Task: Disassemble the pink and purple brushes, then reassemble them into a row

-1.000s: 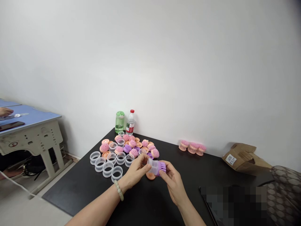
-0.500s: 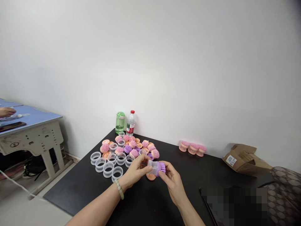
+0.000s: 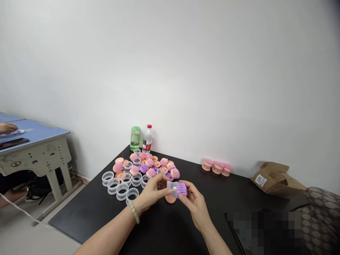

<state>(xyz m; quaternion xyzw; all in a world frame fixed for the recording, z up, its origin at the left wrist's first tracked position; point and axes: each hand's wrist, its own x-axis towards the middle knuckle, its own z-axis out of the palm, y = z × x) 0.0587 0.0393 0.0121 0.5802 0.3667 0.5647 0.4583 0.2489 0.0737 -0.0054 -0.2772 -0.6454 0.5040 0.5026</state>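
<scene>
The right hand [image 3: 193, 202] grasps a purple brush [image 3: 182, 189] lying crosswise, bristles toward that hand, while the left hand [image 3: 152, 193] pinches its clear cup [image 3: 172, 188].

Purple bristle brush [image 3: 182, 189] now level; no longer tilted

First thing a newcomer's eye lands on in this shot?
The left hand and right hand, centre frame, holding a purple bristled brush with a clear plastic sleeve over the black table. Just behind them, a crowded spread of pink and purple bristled pieces draws the eye, with clear plastic rings at its near left.
</scene>
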